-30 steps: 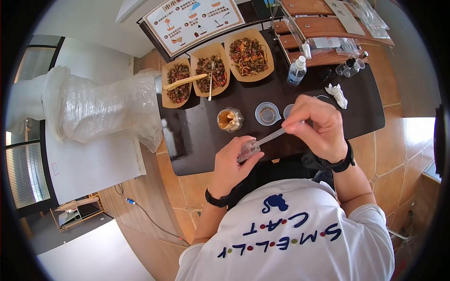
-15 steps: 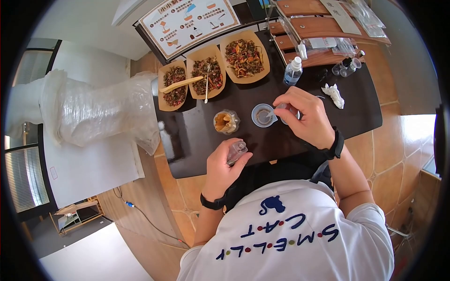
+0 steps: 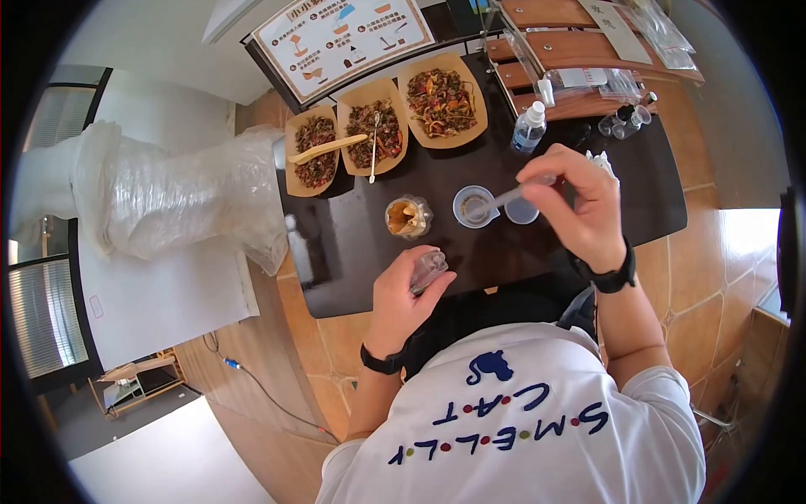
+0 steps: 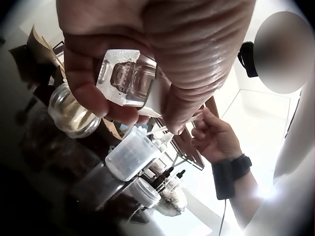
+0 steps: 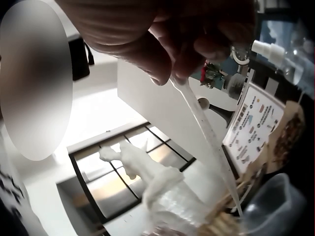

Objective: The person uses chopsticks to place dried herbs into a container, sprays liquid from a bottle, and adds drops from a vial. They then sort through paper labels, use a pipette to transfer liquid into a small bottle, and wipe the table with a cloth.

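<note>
My left hand (image 3: 403, 294) grips a small clear glass bottle (image 3: 428, 270) near the table's front edge; the left wrist view shows the bottle (image 4: 129, 78) between thumb and fingers. Thumb and fingers of my right hand (image 3: 583, 206) pinch a translucent plastic dropper (image 3: 510, 197), slanting down to the left. Its tip is at a small clear cup (image 3: 475, 207) with a little matter in it. The dropper (image 5: 204, 123) also crosses the right wrist view, its lower end beside a cup (image 5: 275, 209). A second cup (image 3: 520, 212) stands just right of the first.
Three paper trays of dried plant pieces (image 3: 447, 102) stand at the back, a wooden utensil (image 3: 329, 149) lying across two. A jar with a paper filter (image 3: 408, 217) is left of the cups. Behind them are a spray bottle (image 3: 529, 128), small bottles (image 3: 630, 123) and a wooden rack (image 3: 571, 50).
The dropper has left the glass bottle and now reaches to the left cup. My right hand first moved left, then lifted back to the right. My left hand still holds the bottle, slightly lower.
</note>
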